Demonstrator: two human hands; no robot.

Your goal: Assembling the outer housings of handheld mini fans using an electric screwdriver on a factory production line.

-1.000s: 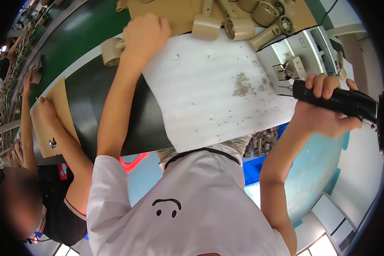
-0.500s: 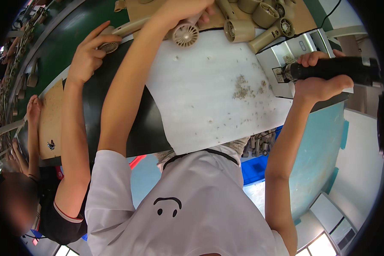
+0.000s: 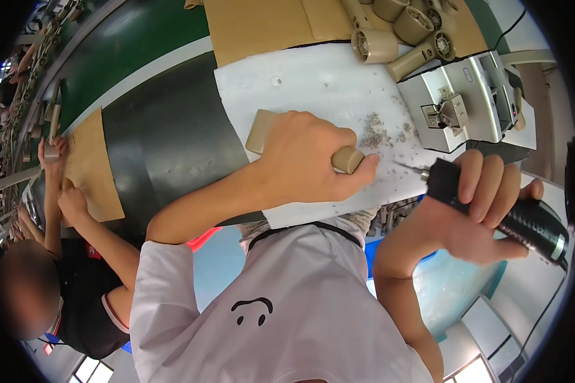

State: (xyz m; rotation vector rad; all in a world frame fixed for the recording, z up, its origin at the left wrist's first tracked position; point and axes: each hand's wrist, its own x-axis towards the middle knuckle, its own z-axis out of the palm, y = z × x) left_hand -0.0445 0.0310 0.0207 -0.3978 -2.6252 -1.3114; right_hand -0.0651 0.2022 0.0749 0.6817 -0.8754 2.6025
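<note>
My left hand [image 3: 310,156] is wrapped round a beige handheld fan [image 3: 260,131], low over the white sheet [image 3: 313,83]. The fan's wide head sticks out on the left of the fist, and its handle end shows by the thumb; the middle is hidden under the fingers. In my right hand [image 3: 469,220] is a black electric screwdriver [image 3: 444,183], held sideways. Its thin bit points left toward the handle end, with a gap between them. Small loose screws [image 3: 375,131] lie scattered on the sheet beyond.
A silver screw feeder [image 3: 485,96] stands at the right. Several beige fans [image 3: 412,25] are piled on cardboard [image 3: 262,25] at the back. At the left, a co-worker's hand [image 3: 52,153] holds a beige part over a cardboard sheet [image 3: 96,166]. The screwdriver's cord hangs at far right.
My left hand has come back from the far side and now holds a fan over the sheet. My right hand has drawn the screwdriver from the screw feeder toward me. The co-worker's nearer arm has pulled back.
</note>
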